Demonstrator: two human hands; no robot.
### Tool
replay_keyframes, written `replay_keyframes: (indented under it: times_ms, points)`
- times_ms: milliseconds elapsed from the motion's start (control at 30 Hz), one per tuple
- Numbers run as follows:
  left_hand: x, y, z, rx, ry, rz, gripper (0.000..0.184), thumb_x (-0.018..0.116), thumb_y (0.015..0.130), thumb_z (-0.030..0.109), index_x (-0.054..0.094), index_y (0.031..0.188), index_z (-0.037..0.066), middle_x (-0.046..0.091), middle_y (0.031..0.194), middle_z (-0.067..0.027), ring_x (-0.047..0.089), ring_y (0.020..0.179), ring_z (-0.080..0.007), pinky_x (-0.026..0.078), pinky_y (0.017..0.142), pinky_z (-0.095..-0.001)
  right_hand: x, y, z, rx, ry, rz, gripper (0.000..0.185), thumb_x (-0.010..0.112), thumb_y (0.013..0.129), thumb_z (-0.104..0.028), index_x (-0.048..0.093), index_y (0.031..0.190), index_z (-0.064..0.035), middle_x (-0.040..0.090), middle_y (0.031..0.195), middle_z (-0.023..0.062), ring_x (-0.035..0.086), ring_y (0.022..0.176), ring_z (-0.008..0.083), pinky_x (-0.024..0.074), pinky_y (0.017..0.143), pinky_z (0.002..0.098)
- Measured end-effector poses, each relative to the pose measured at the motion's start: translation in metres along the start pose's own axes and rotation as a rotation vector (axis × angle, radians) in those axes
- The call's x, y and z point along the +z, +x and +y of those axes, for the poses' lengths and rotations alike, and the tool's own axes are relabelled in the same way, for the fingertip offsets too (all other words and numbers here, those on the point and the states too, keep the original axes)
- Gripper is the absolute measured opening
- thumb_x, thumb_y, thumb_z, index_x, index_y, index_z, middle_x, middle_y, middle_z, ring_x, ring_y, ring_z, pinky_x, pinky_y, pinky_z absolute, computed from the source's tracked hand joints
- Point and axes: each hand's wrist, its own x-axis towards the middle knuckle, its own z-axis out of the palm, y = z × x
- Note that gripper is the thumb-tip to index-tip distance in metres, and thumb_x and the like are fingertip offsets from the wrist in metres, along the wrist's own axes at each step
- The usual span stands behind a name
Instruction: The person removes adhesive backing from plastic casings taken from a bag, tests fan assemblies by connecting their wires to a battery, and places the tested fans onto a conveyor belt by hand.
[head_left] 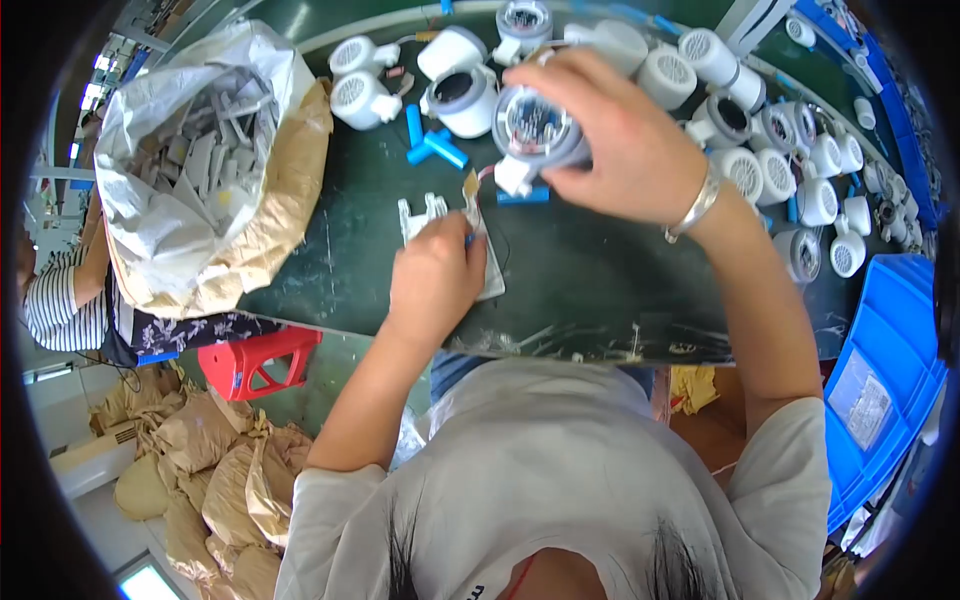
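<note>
Green table (620,285), held housing (557,151), circuits (535,122) facing wearer

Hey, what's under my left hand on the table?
Under your left hand is a white, plastic-looking part; its pronged far end and right edge show. The hand covers its middle, so whatever lies there cannot be seen.

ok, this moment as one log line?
left grip: on white plastic piece | right grip: holding round white unit, circuitry exposed | nearby: blue cylinders, open sack
</note>
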Motion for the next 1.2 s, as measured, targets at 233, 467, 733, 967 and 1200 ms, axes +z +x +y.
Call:
replay_keyframes:
  times_ms: [233,467,733,967,1200]
  points:
    - [-0.051,0.025,0.014,-0.023,-0.108,0.107,0.013,0.061,0.076,0.012,0.052,0.071,0.003,0.057,0.068,-0.0151,0.058,0.060,-0.0327,0.047,0.054,-0.0399,-0.043,0.042,-0.010,-0.071,0.156,0.031,0.059,0.070,0.060,-0.006,0.049,0.115,-0.0075,0.052,0.103,0.0120,0.055,0.094,0.0307,0.0468,0.076,0.0363]
    - [-0.118,0.239,-0.053,-0.120,0.460,0.338,0.017,0.055,0.075,0.018,0.060,0.081,0.002,0.063,0.080,-0.0184,0.062,0.072,-0.0359,0.051,0.065,-0.0428,-0.022,0.228,0.099,0.074,0.252,0.056,0.053,0.072,0.064,-0.017,0.049,0.110,-0.0040,0.056,0.098,0.0183,0.057,0.089,0.0325,0.0454,0.079,0.0354]
    - [-0.101,0.427,-0.204,-0.303,0.704,-0.082,0.034,0.062,0.074,0.015,0.058,0.105,0.005,0.061,0.107,-0.0164,0.060,0.098,-0.0316,0.051,0.081,-0.0406,0.119,0.368,0.231,0.274,0.182,-0.026,0.074,0.073,0.063,-0.044,0.051,0.118,-0.0014,0.057,0.112,0.0217,0.054,0.106,0.0302,0.0416,0.092,0.0341]
    - [-0.059,0.436,-0.245,-0.363,0.716,-0.245,0.024,0.056,0.080,0.008,0.065,0.102,0.010,0.063,0.106,-0.0105,0.061,0.099,-0.0288,0.051,0.080,-0.0381,0.141,0.360,0.288,0.333,0.049,-0.338,0.078,0.069,0.072,-0.033,0.031,0.137,-0.0122,0.049,0.124,0.0207,0.049,0.114,0.0311,0.0385,0.096,0.0342]
    - [-0.105,0.433,-0.185,-0.259,0.619,0.004,0.025,0.053,0.082,0.022,0.064,0.100,0.010,0.062,0.109,-0.0108,0.062,0.095,-0.0288,0.051,0.078,-0.0392,0.164,0.361,0.265,0.363,-0.036,-0.107,0.074,0.078,0.061,-0.034,0.039,0.110,0.0055,0.057,0.102,0.0275,0.056,0.099,0.0395,0.0460,0.085,0.0386]
